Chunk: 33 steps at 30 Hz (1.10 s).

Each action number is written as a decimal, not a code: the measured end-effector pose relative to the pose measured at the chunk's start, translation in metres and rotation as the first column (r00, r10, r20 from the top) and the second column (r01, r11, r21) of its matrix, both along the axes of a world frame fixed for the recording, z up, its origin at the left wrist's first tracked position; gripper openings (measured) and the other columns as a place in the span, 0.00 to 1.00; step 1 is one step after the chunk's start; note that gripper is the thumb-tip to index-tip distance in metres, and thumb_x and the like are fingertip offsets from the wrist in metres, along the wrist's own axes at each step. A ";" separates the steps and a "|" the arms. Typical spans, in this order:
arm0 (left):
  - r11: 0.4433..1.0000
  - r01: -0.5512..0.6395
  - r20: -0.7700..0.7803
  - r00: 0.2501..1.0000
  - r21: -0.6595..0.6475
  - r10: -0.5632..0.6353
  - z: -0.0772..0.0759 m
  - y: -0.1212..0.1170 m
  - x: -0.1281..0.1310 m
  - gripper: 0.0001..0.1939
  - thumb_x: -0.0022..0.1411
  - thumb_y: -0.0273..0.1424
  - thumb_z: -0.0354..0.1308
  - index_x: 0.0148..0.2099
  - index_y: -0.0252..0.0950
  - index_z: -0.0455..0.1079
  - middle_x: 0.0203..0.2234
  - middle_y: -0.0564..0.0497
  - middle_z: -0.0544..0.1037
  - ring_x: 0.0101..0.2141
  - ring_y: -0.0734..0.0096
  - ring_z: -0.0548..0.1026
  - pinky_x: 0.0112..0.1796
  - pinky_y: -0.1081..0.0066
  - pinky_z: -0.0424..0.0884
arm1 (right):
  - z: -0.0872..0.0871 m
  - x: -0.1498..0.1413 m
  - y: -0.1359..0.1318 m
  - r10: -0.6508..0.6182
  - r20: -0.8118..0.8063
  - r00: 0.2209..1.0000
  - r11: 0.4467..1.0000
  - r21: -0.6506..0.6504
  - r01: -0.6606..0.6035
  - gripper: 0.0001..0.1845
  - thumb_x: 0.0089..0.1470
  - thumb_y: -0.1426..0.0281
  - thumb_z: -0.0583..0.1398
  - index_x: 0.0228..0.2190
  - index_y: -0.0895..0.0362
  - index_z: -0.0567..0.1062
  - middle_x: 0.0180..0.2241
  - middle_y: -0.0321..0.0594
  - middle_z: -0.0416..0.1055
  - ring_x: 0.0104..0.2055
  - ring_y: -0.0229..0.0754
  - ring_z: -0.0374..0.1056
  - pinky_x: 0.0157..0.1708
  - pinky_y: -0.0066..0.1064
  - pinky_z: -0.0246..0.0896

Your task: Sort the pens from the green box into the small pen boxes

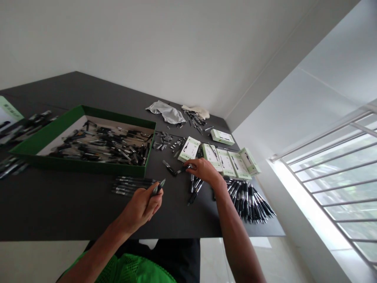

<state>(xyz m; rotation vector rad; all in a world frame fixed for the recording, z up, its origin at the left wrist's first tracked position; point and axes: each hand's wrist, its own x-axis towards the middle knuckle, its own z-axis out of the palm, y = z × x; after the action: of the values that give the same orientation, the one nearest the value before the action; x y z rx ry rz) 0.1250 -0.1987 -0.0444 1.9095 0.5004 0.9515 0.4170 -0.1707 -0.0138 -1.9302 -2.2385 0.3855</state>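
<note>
My left hand [144,205] is closed around a pen [160,186], its pointed end sticking up past the thumb. Beside that hand, a row of pens [125,186] lies flat on the dark table [88,208]. Farther right, my right hand [204,170] pinches a dark pen [183,169] low over the table; its far end is blurred and partly under the fingers. A short black-and-clear pen piece [169,168] lies just left of those fingertips. Under the right wrist are several loose pens [194,192].
A green box [88,166] full of pens stands at left. Green-and-white pen boxes [228,162] line the right side, with fanned pens [249,201] before them. Small pen parts [163,141], a grey cloth [166,112] and a cream glove [197,111] lie toward the wall.
</note>
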 end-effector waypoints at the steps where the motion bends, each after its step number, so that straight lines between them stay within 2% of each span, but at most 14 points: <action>1: 1.000 -0.002 0.002 1.000 -0.005 0.002 0.000 0.000 0.000 0.21 0.78 0.37 0.42 0.29 0.40 0.58 0.13 0.61 0.63 0.11 0.79 0.63 0.18 0.78 0.59 | 0.000 -0.001 0.000 0.000 0.009 1.000 1.000 0.006 0.000 0.15 0.58 0.73 0.68 0.46 0.48 0.83 0.24 0.31 0.72 0.28 0.37 0.68 0.30 0.28 0.51; 4: 1.000 -0.001 0.015 1.000 -0.030 0.002 -0.002 0.001 0.000 0.19 0.77 0.39 0.44 0.31 0.41 0.58 0.13 0.61 0.64 0.11 0.79 0.63 0.17 0.79 0.59 | 0.001 -0.003 -0.001 0.006 0.015 1.000 1.000 0.019 -0.006 0.14 0.58 0.73 0.67 0.45 0.48 0.83 0.25 0.32 0.73 0.28 0.38 0.69 0.30 0.28 0.52; 6: 0.999 -0.007 0.021 1.000 -0.052 0.008 -0.004 0.001 0.000 0.18 0.76 0.40 0.47 0.32 0.41 0.59 0.13 0.62 0.65 0.11 0.79 0.63 0.17 0.79 0.59 | 0.002 -0.003 -0.002 0.037 -0.017 0.999 0.998 0.055 -0.036 0.12 0.59 0.73 0.67 0.45 0.50 0.83 0.29 0.34 0.76 0.31 0.39 0.71 0.32 0.28 0.56; 9: 0.996 -0.040 0.000 0.999 -0.078 0.040 -0.006 0.000 -0.001 0.16 0.75 0.40 0.50 0.34 0.41 0.59 0.13 0.63 0.65 0.10 0.79 0.63 0.16 0.80 0.59 | 0.001 -0.004 -0.001 0.119 -0.095 0.988 0.978 0.181 -0.100 0.10 0.60 0.72 0.65 0.44 0.53 0.81 0.39 0.40 0.77 0.39 0.42 0.73 0.39 0.30 0.62; 11: 0.993 -0.079 -0.013 0.997 -0.087 0.078 -0.006 -0.001 -0.001 0.14 0.75 0.38 0.50 0.35 0.41 0.61 0.12 0.64 0.65 0.10 0.79 0.64 0.16 0.81 0.59 | 0.002 -0.004 0.001 0.150 -0.130 0.980 0.957 0.268 -0.111 0.09 0.61 0.74 0.63 0.44 0.55 0.79 0.42 0.43 0.76 0.42 0.43 0.73 0.43 0.32 0.64; 15: 0.980 -0.165 0.020 0.985 -0.111 0.169 -0.001 -0.004 0.001 0.11 0.76 0.36 0.49 0.38 0.40 0.61 0.12 0.64 0.66 0.09 0.80 0.63 0.16 0.82 0.60 | 0.006 -0.005 0.003 0.131 -0.166 0.977 0.914 0.402 -0.055 0.08 0.62 0.74 0.63 0.43 0.55 0.78 0.41 0.42 0.79 0.40 0.45 0.71 0.46 0.37 0.64; 19: 0.964 -0.219 0.057 0.972 -0.152 0.229 0.003 -0.005 0.002 0.12 0.77 0.34 0.46 0.37 0.40 0.60 0.12 0.65 0.65 0.09 0.81 0.63 0.15 0.83 0.58 | 0.012 -0.005 0.002 0.129 -0.223 0.966 0.879 0.477 -0.007 0.07 0.62 0.74 0.63 0.41 0.53 0.79 0.38 0.41 0.80 0.41 0.47 0.70 0.46 0.39 0.63; 22: 0.965 -0.208 0.056 0.974 -0.160 0.219 0.002 -0.005 0.003 0.11 0.77 0.34 0.46 0.38 0.40 0.60 0.12 0.65 0.64 0.08 0.81 0.62 0.14 0.83 0.58 | 0.012 -0.006 0.002 0.122 -0.273 0.954 0.879 0.476 0.023 0.06 0.62 0.72 0.64 0.41 0.54 0.80 0.37 0.40 0.80 0.40 0.46 0.71 0.45 0.38 0.64; 25: 0.967 -0.189 0.058 0.978 -0.170 0.202 0.001 -0.004 0.002 0.11 0.77 0.34 0.46 0.38 0.39 0.61 0.12 0.65 0.64 0.09 0.82 0.62 0.14 0.83 0.57 | 0.007 -0.006 0.004 0.087 -0.299 0.950 0.905 0.423 0.051 0.07 0.63 0.68 0.63 0.41 0.54 0.81 0.36 0.41 0.80 0.38 0.45 0.72 0.45 0.37 0.65; 33: 0.970 -0.184 0.043 0.980 -0.158 0.192 -0.001 -0.004 0.001 0.12 0.78 0.35 0.45 0.39 0.39 0.62 0.13 0.65 0.64 0.09 0.81 0.63 0.15 0.82 0.58 | -0.006 -0.007 0.010 0.014 -0.248 0.969 0.932 0.354 0.077 0.13 0.68 0.67 0.58 0.41 0.54 0.83 0.36 0.43 0.82 0.40 0.46 0.75 0.45 0.37 0.65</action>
<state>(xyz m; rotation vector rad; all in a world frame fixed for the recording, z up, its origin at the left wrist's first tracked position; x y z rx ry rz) 0.1255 -0.2024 -0.0456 1.7130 0.7097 1.0560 0.4097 -0.1610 -0.0198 -1.6272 -1.9541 0.1785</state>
